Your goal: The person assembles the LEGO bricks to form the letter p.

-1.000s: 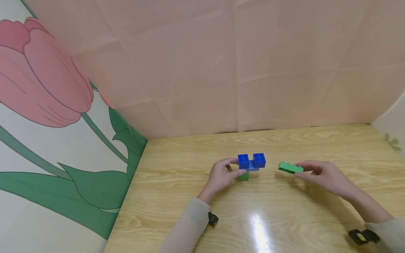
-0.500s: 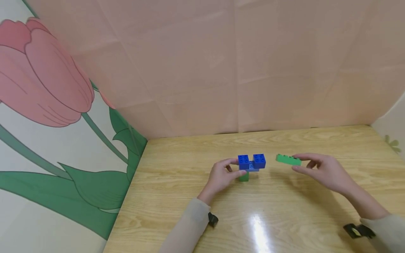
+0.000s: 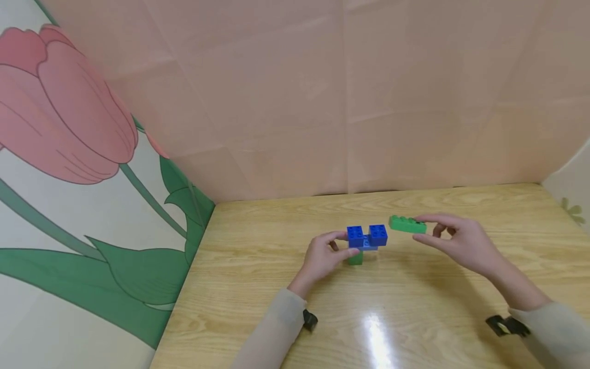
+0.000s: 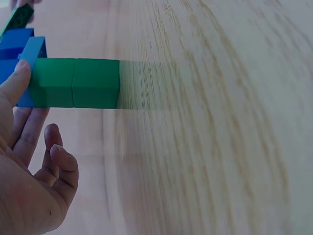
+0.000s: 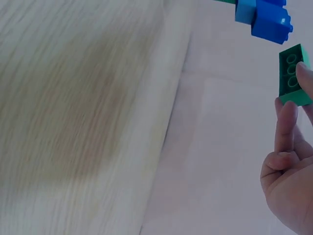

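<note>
My left hand (image 3: 322, 258) pinches a small stack of toy bricks at its left side. Two dark blue bricks (image 3: 378, 235) sit apart on top of a lighter blue brick (image 3: 370, 246). Below that, two green bricks (image 4: 96, 83) form a column standing on the table, as the left wrist view shows. To the right, my right hand (image 3: 465, 246) pinches one end of a long green brick (image 3: 405, 224) between thumb and fingers. It is held in the air, studs up, its hollow underside (image 5: 289, 73) showing in the right wrist view. A small gap separates it from the blue bricks.
A wood-grain table (image 3: 249, 287) lies under both hands. Behind it hangs a pinkish cloth (image 3: 286, 102). A panel with a painted tulip (image 3: 83, 107) stands along the left edge. A bright reflection shines on the table near the front.
My right hand has risen and moved left with the long green brick, bringing it closer to the blue bricks. The left hand and its stack have stayed in place.
</note>
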Demonstrator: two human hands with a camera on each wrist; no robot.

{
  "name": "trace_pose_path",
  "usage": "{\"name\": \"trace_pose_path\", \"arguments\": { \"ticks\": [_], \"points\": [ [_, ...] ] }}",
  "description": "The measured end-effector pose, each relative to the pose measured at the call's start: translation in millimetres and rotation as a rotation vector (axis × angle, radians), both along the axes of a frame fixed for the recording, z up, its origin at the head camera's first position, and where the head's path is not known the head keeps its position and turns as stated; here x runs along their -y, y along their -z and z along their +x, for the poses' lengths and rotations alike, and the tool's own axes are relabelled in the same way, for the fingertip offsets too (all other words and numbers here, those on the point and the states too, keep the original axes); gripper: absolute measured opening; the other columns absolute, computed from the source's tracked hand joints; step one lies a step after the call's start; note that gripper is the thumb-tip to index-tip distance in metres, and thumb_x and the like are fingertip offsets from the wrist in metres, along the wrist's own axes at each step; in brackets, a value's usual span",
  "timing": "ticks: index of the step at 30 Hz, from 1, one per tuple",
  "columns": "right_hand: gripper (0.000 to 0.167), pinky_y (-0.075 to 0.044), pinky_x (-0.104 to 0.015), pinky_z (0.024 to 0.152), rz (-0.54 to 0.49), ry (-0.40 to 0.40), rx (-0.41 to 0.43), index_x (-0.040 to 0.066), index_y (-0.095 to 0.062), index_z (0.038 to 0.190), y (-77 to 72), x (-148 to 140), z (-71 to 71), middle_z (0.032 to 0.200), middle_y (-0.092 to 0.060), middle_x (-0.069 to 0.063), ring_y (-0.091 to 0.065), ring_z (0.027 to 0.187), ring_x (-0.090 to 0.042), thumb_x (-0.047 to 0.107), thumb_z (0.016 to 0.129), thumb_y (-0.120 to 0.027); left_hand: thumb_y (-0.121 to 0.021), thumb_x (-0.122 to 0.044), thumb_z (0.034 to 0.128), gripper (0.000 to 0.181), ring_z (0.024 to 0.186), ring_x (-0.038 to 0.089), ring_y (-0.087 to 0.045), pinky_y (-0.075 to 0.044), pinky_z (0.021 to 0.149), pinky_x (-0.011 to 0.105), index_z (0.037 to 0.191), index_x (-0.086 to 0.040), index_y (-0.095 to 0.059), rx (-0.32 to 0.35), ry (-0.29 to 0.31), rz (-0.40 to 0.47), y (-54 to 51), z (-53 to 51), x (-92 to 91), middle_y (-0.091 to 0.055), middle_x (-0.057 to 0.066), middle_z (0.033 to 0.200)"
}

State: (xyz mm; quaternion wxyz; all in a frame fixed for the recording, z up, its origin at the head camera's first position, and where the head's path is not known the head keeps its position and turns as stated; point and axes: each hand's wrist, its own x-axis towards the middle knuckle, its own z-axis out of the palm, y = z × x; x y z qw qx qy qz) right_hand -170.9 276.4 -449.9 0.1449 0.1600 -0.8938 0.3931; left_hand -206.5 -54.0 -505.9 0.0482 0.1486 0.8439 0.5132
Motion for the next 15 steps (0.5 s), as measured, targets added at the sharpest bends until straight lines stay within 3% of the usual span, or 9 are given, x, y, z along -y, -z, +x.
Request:
{"name": "trace_pose_path", "arguments": {
  "ticks": [9,15],
  "points": [
    [0.041,-0.037,-0.025,0.053,-0.05,-0.058,-0.084,0.021,-0.077,0.119,-5.2,17,-4.2,0.113,-0.072,0.002,-0.059,0.074,-0.006,0.008,0.082,-0.089,-0.082,-0.05,0.0873,0.035,0.088,0.011,-0.057,-0.047,0.067,0.03,0.12,-0.037,-0.076,-0.007,0.005,0.006,1.6,-0.8,0.1,-0.068,-0.024,0.109],
    [0.045,-0.042,-0.02,0.059,-0.09,-0.097,-0.112,0.018,-0.078,0.118,-5.1,26,-8.8,0.116,-0.072,-0.002,-0.06,0.075,-0.008,0.0,0.079,-0.09,-0.083,-0.049,0.0875,0.036,0.088,0.011,-0.058,-0.048,0.068,0.03,0.12,-0.036,-0.076,-0.006,0.012,0.018,1.3,-0.5,0.4,-0.068,-0.024,0.11]
  ]
}}
